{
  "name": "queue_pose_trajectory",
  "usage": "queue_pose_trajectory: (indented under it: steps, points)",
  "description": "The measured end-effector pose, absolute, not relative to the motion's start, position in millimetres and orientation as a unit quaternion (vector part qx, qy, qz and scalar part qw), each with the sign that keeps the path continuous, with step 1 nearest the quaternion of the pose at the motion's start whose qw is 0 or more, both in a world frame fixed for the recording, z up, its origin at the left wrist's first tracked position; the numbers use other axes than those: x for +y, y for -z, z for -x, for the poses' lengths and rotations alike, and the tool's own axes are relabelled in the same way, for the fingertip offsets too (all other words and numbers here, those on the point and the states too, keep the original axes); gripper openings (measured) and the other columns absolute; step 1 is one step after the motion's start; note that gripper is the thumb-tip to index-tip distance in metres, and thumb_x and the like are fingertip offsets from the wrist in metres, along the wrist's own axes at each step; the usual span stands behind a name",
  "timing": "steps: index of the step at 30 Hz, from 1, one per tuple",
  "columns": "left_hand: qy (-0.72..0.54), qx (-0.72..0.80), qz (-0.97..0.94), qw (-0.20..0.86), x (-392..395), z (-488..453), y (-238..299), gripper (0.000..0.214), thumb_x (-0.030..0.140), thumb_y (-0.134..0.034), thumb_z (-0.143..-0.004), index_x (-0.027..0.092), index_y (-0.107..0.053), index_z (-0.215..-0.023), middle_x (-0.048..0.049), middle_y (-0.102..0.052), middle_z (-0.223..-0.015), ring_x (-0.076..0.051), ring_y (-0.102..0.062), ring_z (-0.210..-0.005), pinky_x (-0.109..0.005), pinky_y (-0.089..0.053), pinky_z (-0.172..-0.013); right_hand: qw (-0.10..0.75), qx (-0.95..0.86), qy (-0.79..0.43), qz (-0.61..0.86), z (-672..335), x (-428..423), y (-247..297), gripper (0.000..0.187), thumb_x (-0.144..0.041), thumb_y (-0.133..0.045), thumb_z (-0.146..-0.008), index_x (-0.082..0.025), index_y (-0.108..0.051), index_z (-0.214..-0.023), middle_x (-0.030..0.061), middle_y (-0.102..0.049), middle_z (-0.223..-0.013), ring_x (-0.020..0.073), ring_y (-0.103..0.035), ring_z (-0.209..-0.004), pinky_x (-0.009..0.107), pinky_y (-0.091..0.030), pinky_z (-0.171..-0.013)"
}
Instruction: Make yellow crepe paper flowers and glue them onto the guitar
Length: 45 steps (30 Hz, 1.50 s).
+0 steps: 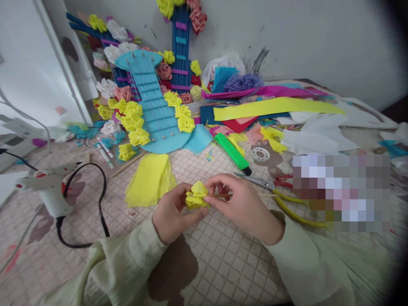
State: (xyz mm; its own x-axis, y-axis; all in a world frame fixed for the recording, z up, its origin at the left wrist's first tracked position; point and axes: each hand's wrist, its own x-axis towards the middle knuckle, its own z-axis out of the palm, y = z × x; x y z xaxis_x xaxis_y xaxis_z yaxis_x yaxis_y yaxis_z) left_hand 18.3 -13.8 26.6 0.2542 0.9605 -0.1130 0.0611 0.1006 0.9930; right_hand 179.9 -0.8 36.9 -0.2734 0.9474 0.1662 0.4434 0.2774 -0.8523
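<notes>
A small bunched flower of yellow crepe paper (196, 199) sits in the fingers of my left hand (174, 216), which curl around its left and lower sides. My right hand (247, 204) pinches a thin wooden stick (225, 195) and its fingertips touch the flower's right edge. The stick lies nearly level, and its tip at the flower is hidden by paper and fingers. A stack of yellow crepe paper sheets (149, 180) lies just beyond my left hand. Behind it leans a light blue board (153, 91) with strings across it and yellow paper flowers along both sides.
At left stands a white glue gun (52, 191) with a looping black cord. A green utility knife (232, 153), scissors (259, 180) and yellow-handled pliers (293, 208) lie beyond my right hand. Paper strips, a white spool (260, 154) and purple yarn (244, 81) are farther back.
</notes>
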Motion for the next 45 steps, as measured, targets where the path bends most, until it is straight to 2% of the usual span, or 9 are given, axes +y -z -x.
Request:
queue_pose_trajectory:
  steps: [10,15,18,21,24,29,35,41,45]
  points:
    - [-0.377,0.491,-0.598,0.509,-18.3,-22.4,-25.5,0.024,0.018,-0.066,-0.061,0.016,-0.052,-0.081,-0.0014,-0.057,-0.074,-0.014,-0.055,-0.069,-0.026,-0.046,-0.062,0.310,-0.655,-0.464,0.510,-181.7,0.8,-41.4,0.017,-0.013,-0.066,-0.061,-0.018,-0.060,-0.076,-0.0007,-0.061,-0.070,0.0102,-0.053,-0.059,0.023,-0.046,-0.055]
    - [-0.383,0.465,-0.615,0.509,-17.9,-17.4,-27.0,0.018,0.024,-0.061,-0.069,0.016,-0.053,-0.083,-0.0011,-0.056,-0.073,-0.012,-0.052,-0.067,-0.024,-0.043,-0.060,0.318,-0.661,-0.448,0.511,-181.6,1.4,-41.0,0.013,-0.015,-0.067,-0.062,-0.018,-0.060,-0.073,-0.0017,-0.061,-0.066,0.0101,-0.053,-0.059,0.022,-0.045,-0.055]
    - [-0.394,0.475,-0.597,0.513,-17.2,-15.4,-29.2,0.017,0.032,-0.052,-0.077,0.015,-0.052,-0.072,0.0018,-0.048,-0.062,-0.009,-0.044,-0.056,-0.021,-0.037,-0.051,0.318,-0.682,-0.452,0.479,-183.2,2.5,-41.7,0.012,-0.019,-0.067,-0.065,-0.019,-0.060,-0.075,-0.0017,-0.061,-0.068,0.0106,-0.055,-0.060,0.023,-0.046,-0.056]
    - [-0.402,0.497,-0.563,0.523,-15.7,-15.6,-30.8,0.021,0.035,-0.053,-0.075,0.016,-0.050,-0.067,0.0031,-0.045,-0.057,-0.008,-0.042,-0.051,-0.020,-0.034,-0.047,0.304,-0.703,-0.462,0.447,-186.9,3.8,-44.6,0.012,-0.019,-0.065,-0.068,-0.020,-0.061,-0.079,-0.0012,-0.064,-0.074,0.0113,-0.058,-0.065,0.024,-0.049,-0.060]
    - [-0.425,0.502,-0.550,0.515,-13.9,-15.4,-32.1,0.018,0.033,-0.057,-0.072,0.016,-0.053,-0.075,0.0012,-0.052,-0.064,-0.010,-0.048,-0.057,-0.021,-0.039,-0.050,0.285,-0.723,-0.458,0.432,-192.2,5.5,-48.9,0.011,-0.018,-0.062,-0.071,-0.021,-0.062,-0.082,-0.0010,-0.065,-0.079,0.0113,-0.060,-0.069,0.024,-0.050,-0.064]
    - [-0.451,0.512,-0.567,0.462,-11.9,-11.1,-32.7,0.016,0.032,-0.054,-0.075,0.017,-0.057,-0.073,0.0010,-0.053,-0.062,-0.010,-0.047,-0.055,-0.020,-0.040,-0.048,0.287,-0.743,-0.404,0.450,-204.4,11.2,-53.9,0.009,-0.018,-0.061,-0.072,-0.021,-0.063,-0.080,-0.0005,-0.066,-0.080,0.0120,-0.060,-0.067,0.024,-0.051,-0.062]
    - [-0.436,0.501,-0.538,0.518,-10.5,-10.2,-31.0,0.017,0.031,-0.054,-0.075,0.015,-0.058,-0.076,-0.0004,-0.057,-0.066,-0.012,-0.056,-0.058,-0.024,-0.049,-0.055,0.311,-0.747,-0.348,0.474,-213.7,13.4,-64.5,0.006,-0.022,-0.063,-0.072,-0.022,-0.063,-0.078,-0.0011,-0.066,-0.078,0.0118,-0.060,-0.067,0.022,-0.050,-0.058]
    - [-0.386,0.459,-0.550,0.581,-12.7,-13.2,-30.7,0.020,0.031,-0.055,-0.074,0.014,-0.061,-0.082,-0.0036,-0.059,-0.076,-0.012,-0.055,-0.063,-0.024,-0.051,-0.055,0.317,-0.759,-0.367,0.435,-195.4,4.7,-57.9,0.007,-0.019,-0.062,-0.072,-0.021,-0.064,-0.079,-0.0019,-0.068,-0.076,0.0106,-0.060,-0.065,0.020,-0.049,-0.057]
    - [-0.369,0.440,-0.515,0.636,-11.9,-13.6,-31.1,0.019,0.032,-0.058,-0.072,0.014,-0.061,-0.077,-0.0030,-0.059,-0.070,-0.012,-0.055,-0.060,-0.024,-0.051,-0.053,0.322,-0.748,-0.368,0.448,-192.5,4.4,-53.6,0.007,-0.020,-0.060,-0.074,-0.020,-0.064,-0.080,-0.0015,-0.067,-0.077,0.0100,-0.059,-0.065,0.020,-0.047,-0.057]
